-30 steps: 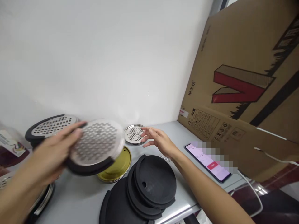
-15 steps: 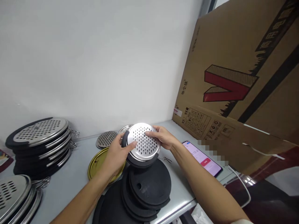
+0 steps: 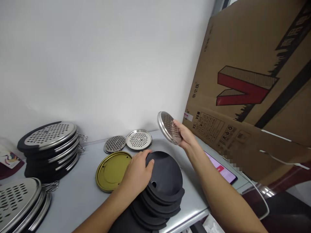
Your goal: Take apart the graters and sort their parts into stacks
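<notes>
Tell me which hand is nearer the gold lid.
Left. The left hand is just beside the gold lid, gripping the top black disc; the right hand is farther right, holding a perforated metal disc.

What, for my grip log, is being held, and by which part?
Right hand: rimmed perforated metal disc, by its right edge. Left hand: top black disc, by its left edge.

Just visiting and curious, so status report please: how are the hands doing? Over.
Left hand at rim of black disc. Right hand gripping holed metal disc, tilted, above table. Gold lid close beside left hand.
</notes>
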Available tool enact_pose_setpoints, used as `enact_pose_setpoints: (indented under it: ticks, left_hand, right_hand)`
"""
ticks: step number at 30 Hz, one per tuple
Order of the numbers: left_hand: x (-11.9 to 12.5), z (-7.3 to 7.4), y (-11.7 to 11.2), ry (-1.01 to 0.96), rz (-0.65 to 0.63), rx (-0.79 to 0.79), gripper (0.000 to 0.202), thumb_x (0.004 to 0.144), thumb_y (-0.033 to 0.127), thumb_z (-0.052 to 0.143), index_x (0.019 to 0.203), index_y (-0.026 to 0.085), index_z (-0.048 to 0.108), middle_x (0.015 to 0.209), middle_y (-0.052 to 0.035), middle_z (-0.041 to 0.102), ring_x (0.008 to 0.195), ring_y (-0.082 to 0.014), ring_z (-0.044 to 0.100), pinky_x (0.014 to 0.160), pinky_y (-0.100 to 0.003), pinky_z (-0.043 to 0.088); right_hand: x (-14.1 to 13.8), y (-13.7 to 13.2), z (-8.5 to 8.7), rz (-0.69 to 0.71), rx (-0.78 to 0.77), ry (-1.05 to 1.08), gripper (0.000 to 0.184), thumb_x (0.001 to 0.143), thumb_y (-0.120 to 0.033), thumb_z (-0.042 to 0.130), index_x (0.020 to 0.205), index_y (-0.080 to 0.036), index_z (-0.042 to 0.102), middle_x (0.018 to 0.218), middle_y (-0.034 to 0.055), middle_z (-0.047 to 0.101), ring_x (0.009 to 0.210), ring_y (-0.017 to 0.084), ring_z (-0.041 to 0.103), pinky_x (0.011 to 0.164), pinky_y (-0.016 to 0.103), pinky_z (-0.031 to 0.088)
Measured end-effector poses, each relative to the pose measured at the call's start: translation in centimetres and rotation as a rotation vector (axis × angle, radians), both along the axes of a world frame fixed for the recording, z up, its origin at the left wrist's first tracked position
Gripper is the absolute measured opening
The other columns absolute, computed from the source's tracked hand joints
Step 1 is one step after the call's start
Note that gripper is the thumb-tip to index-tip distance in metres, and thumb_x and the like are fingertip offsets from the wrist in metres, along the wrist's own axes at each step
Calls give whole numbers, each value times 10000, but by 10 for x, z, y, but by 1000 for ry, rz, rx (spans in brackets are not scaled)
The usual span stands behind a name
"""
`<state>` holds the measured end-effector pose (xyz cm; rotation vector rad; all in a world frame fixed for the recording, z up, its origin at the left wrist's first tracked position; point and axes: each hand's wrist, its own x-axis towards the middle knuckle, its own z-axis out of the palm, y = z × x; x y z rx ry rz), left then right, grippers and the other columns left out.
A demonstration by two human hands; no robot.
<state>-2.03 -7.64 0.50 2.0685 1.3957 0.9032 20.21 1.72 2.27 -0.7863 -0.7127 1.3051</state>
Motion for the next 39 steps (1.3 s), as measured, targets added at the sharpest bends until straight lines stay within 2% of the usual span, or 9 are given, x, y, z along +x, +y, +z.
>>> enact_pose_setpoints:
  ticks: [3,14,21,24,27,29,32,34,39]
  left_hand:
    - [-2,-4,5,95,-18,70,324,842,242,574,1143,177,671,1117,-150,675,1108,-340,566,983,-507,409]
    - [14,-8,14,-175,-297,17,383,886,269,575,1260,199,619,1316,-104,626,1221,-258,567,1075,-419,409]
    - [-36,24,-4,-378,-330,-191,766,775,213,727,1458,232,381,1447,-111,501,1303,-273,494,1128,-451,346]
    - [-49,37,-15,-507,-380,-269,811,843,284,674,1517,258,224,1506,-97,423,1336,-251,462,1111,-401,379]
    - [-49,43,-24,-381,-232,-97,735,912,296,576,1531,266,182,1493,-90,444,1303,-251,498,1094,-382,398]
    - [-47,42,-26,-166,-162,113,734,910,244,553,1538,268,172,1510,-84,421,1315,-273,481,1103,-398,382]
    - [-43,38,-25,157,-178,398,805,867,125,521,1550,274,121,1565,-70,324,1374,-287,405,1115,-415,363]
    - [-41,34,-26,277,-194,514,852,843,81,509,1555,269,79,1589,-71,265,1408,-287,349,1123,-422,353]
    - [-40,33,-28,180,-217,397,792,873,335,625,1537,305,195,1588,-63,265,1427,-301,305,1143,-440,328]
  right_hand:
    - [-23,-8,-4,69,-16,-8,258,712,-279,779,920,-197,651,790,27,738,743,210,696,693,337,585]
    - [-64,-29,-11,242,-67,4,288,683,-251,805,930,-169,681,823,30,748,749,177,693,727,294,548]
    - [-75,-37,-11,244,-56,-22,342,709,-301,796,1006,-190,667,861,37,743,757,192,692,736,323,550]
    - [-83,-46,-9,190,62,-174,384,772,-388,741,1105,-222,646,999,54,726,922,226,674,853,374,527]
    - [-88,-57,-5,116,271,-436,559,781,-425,732,1291,-269,565,1286,60,608,1200,249,541,1030,397,422]
    - [-90,-65,-3,186,351,-489,795,760,-433,754,1452,-312,381,1426,61,483,1299,255,452,1068,411,382]
    - [-91,-74,-1,371,354,-333,1092,711,-490,784,1530,-385,69,1533,65,328,1366,264,380,1077,446,370]
    - [-92,-78,1,472,309,-194,1199,650,-537,810,1522,-414,-2,1537,63,323,1373,270,374,1090,463,354]
    - [-93,-81,4,571,211,-6,1183,619,-532,827,1520,-423,68,1426,65,483,1278,293,491,1044,462,413]
